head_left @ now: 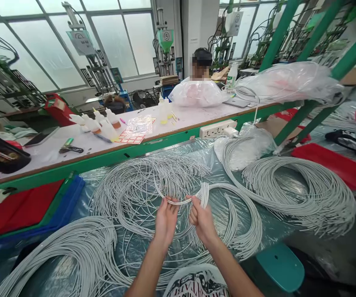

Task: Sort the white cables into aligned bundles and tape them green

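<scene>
My left hand point(166, 220) is closed around a few light grey cables, its fingertips curled under them. My right hand point(202, 220) pinches the same short stretch of cable between thumb and forefinger. A bunch of grey cable ends point(205, 193) stands up out of the right fist. Behind and beneath both hands spreads a loose tangle of grey cables point(147, 177) on the table. Right of my right hand, a coiled cable bundle point(254, 222) curves round. Which strands belong to which coil cannot be made out near my fingers.
Larger coils lie at the front left point(81, 239) and at the right point(329, 185). Behind runs a shelf point(178, 117) with squeeze bottles point(100, 121) and a power strip point(218, 129). A person point(201, 68) sits beyond it. A teal stool point(280, 266) stands front right.
</scene>
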Action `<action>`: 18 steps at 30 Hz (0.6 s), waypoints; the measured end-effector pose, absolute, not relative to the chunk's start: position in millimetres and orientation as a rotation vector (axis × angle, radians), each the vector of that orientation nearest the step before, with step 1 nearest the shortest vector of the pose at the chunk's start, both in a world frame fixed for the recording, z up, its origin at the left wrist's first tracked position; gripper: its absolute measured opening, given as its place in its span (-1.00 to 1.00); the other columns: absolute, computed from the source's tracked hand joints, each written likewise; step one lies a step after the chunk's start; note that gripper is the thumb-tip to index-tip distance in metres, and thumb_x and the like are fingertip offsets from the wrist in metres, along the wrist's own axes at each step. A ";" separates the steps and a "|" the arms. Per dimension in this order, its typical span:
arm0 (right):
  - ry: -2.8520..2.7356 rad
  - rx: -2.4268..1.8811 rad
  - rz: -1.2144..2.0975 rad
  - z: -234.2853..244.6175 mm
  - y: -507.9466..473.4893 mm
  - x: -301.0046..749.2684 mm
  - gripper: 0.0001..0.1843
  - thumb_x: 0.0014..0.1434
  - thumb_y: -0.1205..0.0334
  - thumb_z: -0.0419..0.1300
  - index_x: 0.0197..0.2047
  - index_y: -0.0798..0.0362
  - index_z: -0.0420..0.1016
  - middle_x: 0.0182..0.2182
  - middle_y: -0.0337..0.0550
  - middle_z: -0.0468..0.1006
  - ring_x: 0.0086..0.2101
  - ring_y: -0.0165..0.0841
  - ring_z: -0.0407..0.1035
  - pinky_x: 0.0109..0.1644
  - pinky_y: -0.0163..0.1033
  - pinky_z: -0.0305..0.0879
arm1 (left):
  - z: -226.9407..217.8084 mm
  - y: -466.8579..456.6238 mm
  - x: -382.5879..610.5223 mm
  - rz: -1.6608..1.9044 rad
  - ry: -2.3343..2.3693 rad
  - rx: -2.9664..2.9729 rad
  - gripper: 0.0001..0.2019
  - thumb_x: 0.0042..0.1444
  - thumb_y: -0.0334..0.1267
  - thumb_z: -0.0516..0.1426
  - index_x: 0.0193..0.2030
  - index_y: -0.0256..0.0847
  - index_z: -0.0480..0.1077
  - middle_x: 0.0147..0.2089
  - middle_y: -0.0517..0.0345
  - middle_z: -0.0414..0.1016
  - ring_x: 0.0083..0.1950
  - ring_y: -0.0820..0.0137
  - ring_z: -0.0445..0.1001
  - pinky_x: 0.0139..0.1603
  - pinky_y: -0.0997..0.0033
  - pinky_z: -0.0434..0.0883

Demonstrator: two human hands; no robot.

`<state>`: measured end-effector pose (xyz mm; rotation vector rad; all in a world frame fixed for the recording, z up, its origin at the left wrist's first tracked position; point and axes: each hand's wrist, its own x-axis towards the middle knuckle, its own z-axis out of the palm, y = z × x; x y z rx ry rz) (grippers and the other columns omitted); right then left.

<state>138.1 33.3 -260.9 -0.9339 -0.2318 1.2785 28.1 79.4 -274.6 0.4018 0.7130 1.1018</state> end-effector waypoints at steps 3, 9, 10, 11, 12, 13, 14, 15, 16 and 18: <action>-0.280 -0.940 1.230 -259.0 28.9 141.1 -0.52 0.03 -0.17 0.35 -0.28 0.10 0.42 -0.73 -0.56 -0.14 -0.68 -0.59 -0.34 -0.66 -0.41 -0.33 | -289.5 66.5 2.8 0.753 0.965 0.801 -0.67 0.09 0.04 0.20 -0.44 -0.21 0.45 -0.43 0.06 0.49 -0.40 0.34 0.47 -0.29 0.34 0.42; -0.565 -0.946 1.341 -264.6 14.3 121.2 -0.52 0.09 -0.20 0.28 -0.38 0.11 0.43 -0.77 -0.52 -0.09 -0.73 -0.58 -0.25 -0.67 -0.38 -0.29 | -238.1 69.6 -27.5 0.908 1.232 1.501 -0.65 0.16 0.07 0.11 -0.42 -0.15 0.48 -0.54 0.16 0.40 -0.45 0.36 0.39 -0.36 0.41 0.33; -0.646 -0.949 1.368 -266.0 11.5 117.0 -0.51 0.11 -0.21 0.26 -0.39 0.11 0.44 -0.78 -0.50 -0.06 -0.74 -0.57 -0.22 -0.67 -0.38 -0.26 | -224.2 71.9 -24.8 0.919 1.202 1.531 -0.70 0.17 0.03 0.12 -0.30 -0.15 0.52 -0.45 0.13 0.47 -0.36 0.34 0.45 -0.26 0.40 0.36; -0.727 -0.950 1.390 -267.3 9.0 113.6 -0.51 0.13 -0.21 0.24 -0.40 0.12 0.45 -0.79 -0.48 -0.03 -0.74 -0.57 -0.19 -0.67 -0.37 -0.24 | -211.8 74.2 -20.6 0.895 1.153 1.535 -0.71 0.15 -0.01 0.15 -0.17 -0.15 0.53 -0.35 0.10 0.53 -0.26 0.31 0.48 -0.17 0.39 0.38; -0.806 -0.946 1.409 -268.4 6.7 111.2 -0.50 0.14 -0.21 0.22 -0.41 0.12 0.45 -0.80 -0.47 0.00 -0.75 -0.56 -0.16 -0.67 -0.36 -0.22 | -201.8 76.3 -15.7 0.851 1.093 1.532 -0.67 0.13 -0.04 0.17 -0.05 -0.17 0.50 -0.27 0.08 0.55 -0.19 0.30 0.50 -0.11 0.37 0.39; -0.869 -0.939 1.423 -269.4 4.8 109.8 -0.50 0.16 -0.21 0.21 -0.42 0.13 0.46 -0.81 -0.45 0.02 -0.75 -0.55 -0.13 -0.67 -0.36 -0.19 | -194.6 78.0 -10.8 0.800 1.032 1.525 -0.60 0.12 -0.06 0.19 0.05 -0.19 0.46 -0.24 0.07 0.56 -0.17 0.29 0.50 -0.08 0.35 0.39; -0.906 -0.929 1.434 -270.1 3.2 109.1 -0.50 0.17 -0.20 0.20 -0.42 0.13 0.46 -0.81 -0.44 0.04 -0.76 -0.55 -0.11 -0.67 -0.36 -0.17 | -190.3 78.9 -6.5 0.753 0.981 1.519 -0.54 0.11 -0.08 0.20 0.12 -0.21 0.42 -0.25 0.08 0.55 -0.19 0.30 0.50 -0.09 0.34 0.39; -0.915 -0.918 1.445 -270.7 1.9 109.1 -0.50 0.18 -0.20 0.20 -0.41 0.13 0.47 -0.82 -0.44 0.04 -0.76 -0.54 -0.11 -0.67 -0.36 -0.16 | -188.6 79.1 -3.1 0.721 0.944 1.516 -0.51 0.11 -0.08 0.20 0.16 -0.23 0.40 -0.30 0.10 0.54 -0.23 0.33 0.49 -0.11 0.34 0.40; -0.900 -0.910 1.450 -271.1 0.9 109.4 -0.50 0.18 -0.20 0.20 -0.40 0.13 0.47 -0.82 -0.45 0.03 -0.77 -0.54 -0.11 -0.68 -0.36 -0.14 | -189.0 78.4 -0.9 0.709 0.923 1.512 -0.49 0.11 -0.09 0.20 0.17 -0.26 0.39 -0.35 0.14 0.51 -0.27 0.35 0.47 -0.14 0.34 0.40; -0.833 -0.903 1.451 -271.4 -0.8 109.8 -0.50 0.18 -0.20 0.20 -0.39 0.14 0.47 -0.82 -0.47 0.00 -0.78 -0.55 -0.15 -0.69 -0.36 -0.14 | -193.9 75.3 0.6 0.732 0.921 1.499 -0.49 0.11 -0.08 0.21 0.15 -0.31 0.41 -0.42 0.18 0.48 -0.31 0.38 0.46 -0.16 0.35 0.39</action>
